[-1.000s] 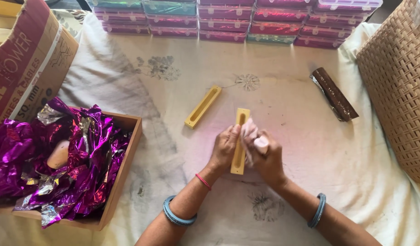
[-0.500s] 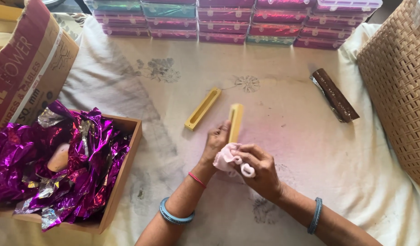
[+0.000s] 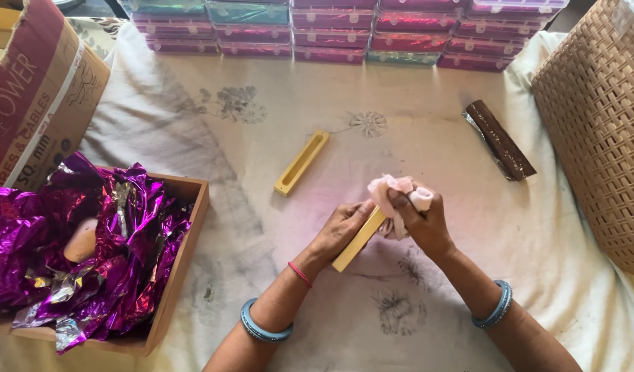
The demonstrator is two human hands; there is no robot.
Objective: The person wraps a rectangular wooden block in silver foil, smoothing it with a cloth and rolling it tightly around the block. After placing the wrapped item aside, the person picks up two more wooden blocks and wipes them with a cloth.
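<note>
Since half a second ago the right hand (image 3: 421,219) has lifted its pink cloth (image 3: 393,196) from the near end of the yellow bar to its far end, and the bar itself has swung from nearly upright to a slant. The left hand (image 3: 341,231) is closed around the middle of this yellow bar (image 3: 358,241), thumb on top, holding it just above the printed sheet (image 3: 413,117) with the near end pointing toward the person. The right hand is gripping the bunched cloth, with a small pale roll at its fingertips, and presses the cloth against the bar's far end, touching the left hand's fingertips. The step in hand looks like wiping or rubbing the bar with the cloth while the other hand steadies it. The next move would call for a firm hold by the left hand so the bar does not twist, and a stroke of the cloth along its length. Beyond the left hand, apart from it, lies a second yellow tray (image 3: 302,162) with a long slot. Well to the left of that hand sits a wooden box (image 3: 186,255) stuffed with purple foil (image 3: 90,241). Beyond the right hand lies a dark brown wrapped stick (image 3: 501,140), a woven basket (image 3: 596,131) stands further right, and stacked coloured boxes (image 3: 344,31) line the far edge.
</note>
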